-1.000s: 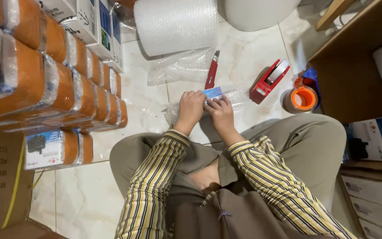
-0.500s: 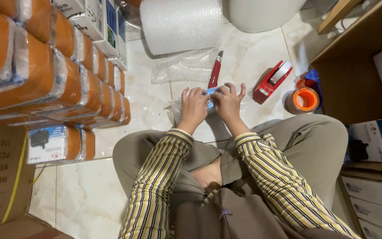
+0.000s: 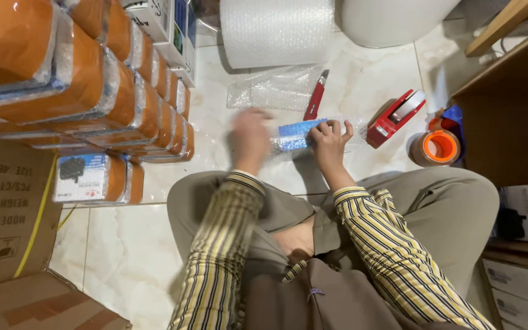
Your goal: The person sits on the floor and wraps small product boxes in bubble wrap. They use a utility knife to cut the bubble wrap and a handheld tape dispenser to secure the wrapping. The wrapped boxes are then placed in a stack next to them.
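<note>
Blue box (image 3: 297, 134) in bubble wrap lies crosswise on floor; right hand (image 3: 328, 139) pinches its right end, left hand (image 3: 250, 135) blurred, grip unclear.

Pale marble-patterned floor tiles (image 3: 123, 244) are reflecting soft indoor light. Brown cardboard cartons (image 3: 7, 208) are standing along one side, and a wooden shelf unit (image 3: 502, 110) is occupying the opposite side, with boxes sitting on its lower levels.
</note>
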